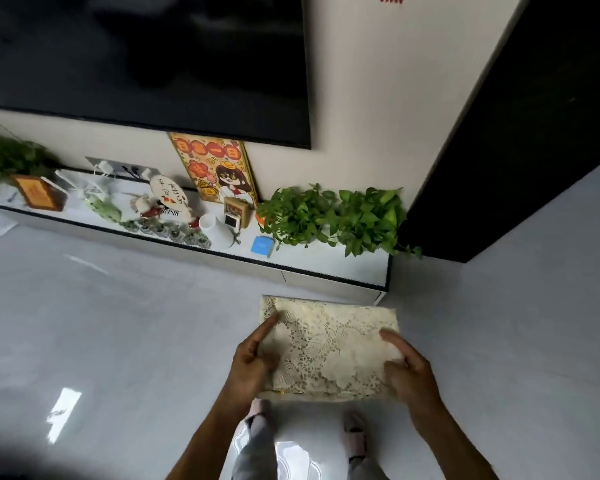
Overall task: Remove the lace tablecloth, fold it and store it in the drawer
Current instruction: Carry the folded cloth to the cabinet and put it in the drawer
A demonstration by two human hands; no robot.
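The cream lace tablecloth (329, 344) is folded into a flat rectangle and held in the air in front of me, above the grey floor. My left hand (253, 358) grips its left edge, thumb on top and fingers underneath. Its right edge is gripped by my right hand (407, 367) in the same way. The low white cabinet (329, 277) stands just beyond the cloth; its front shows a seam between panels, and no drawer is open.
On the cabinet top stand two leafy potted plants (336, 216), a blue box (262, 245), a white cup (215, 226), ornaments and a framed picture (215, 168). A large dark screen (142, 60) hangs above. A black panel (520, 126) rises at right. My feet (355, 434) are below.
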